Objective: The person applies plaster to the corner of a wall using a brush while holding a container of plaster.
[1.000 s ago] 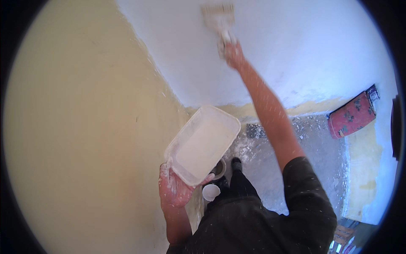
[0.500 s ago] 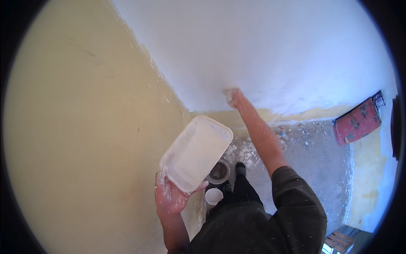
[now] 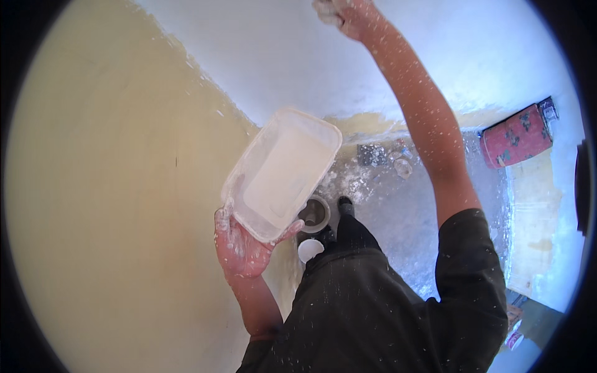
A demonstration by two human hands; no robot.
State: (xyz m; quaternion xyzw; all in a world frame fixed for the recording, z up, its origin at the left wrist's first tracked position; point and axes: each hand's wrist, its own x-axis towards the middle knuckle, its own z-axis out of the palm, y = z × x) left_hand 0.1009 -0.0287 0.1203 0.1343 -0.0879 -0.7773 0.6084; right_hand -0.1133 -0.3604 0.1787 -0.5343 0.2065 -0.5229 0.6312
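My left hand (image 3: 245, 245) grips the near end of a shallow translucent plastic tub (image 3: 235, 186), with the thumb along its side and white smears on the skin. A flat layer of white paint or plaster (image 3: 289, 168) lies in the tub. High up in front of the white wall (image 3: 273, 56), my right hand (image 3: 357, 18) is closed around a small whitish lump (image 3: 326, 11). The picture's upper edge partly cuts off that hand, and I cannot tell the lump's kind. White specks dot my right forearm.
A yellowish wall (image 3: 124, 186) stands close on my left. By my feet are a round bucket (image 3: 326, 214) and a small white pot (image 3: 310, 250). Splatter and scraps mark the grey floor (image 3: 398, 217). A reddish patterned roll or bundle (image 3: 516, 137) sits at the right.
My right hand has moved up the white wall, its arm stretching further. The tub and my left hand appear higher in the picture as the view has tilted down.
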